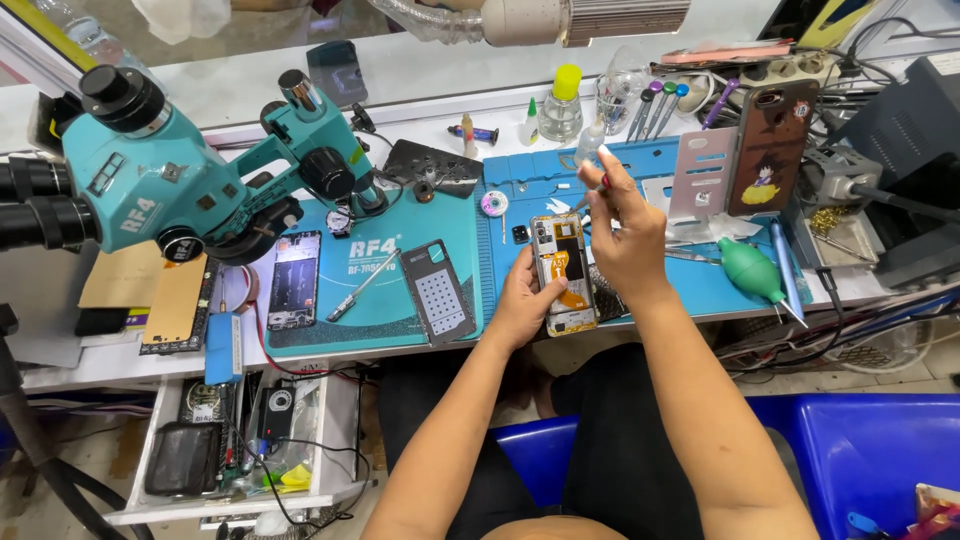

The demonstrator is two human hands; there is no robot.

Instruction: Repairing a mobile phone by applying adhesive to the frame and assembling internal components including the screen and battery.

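Opened smartphone with bare yellow-and-silver innards (563, 272), near the counter's front edge on the blue mat, gripped at its lower left by the left hand (521, 303), fingers wrapped round it. Right hand (625, 225) above it, fingers pinched on a thin red-handled tool (603, 180). Best kept steady and flat, tip lowered slowly. Close by: green rubber blower (752, 270), black perforated plate (438, 292), teal microscope (170, 170) at the left end.

matt blue rubber mat (640, 170), glossy teal microscope (150, 170)
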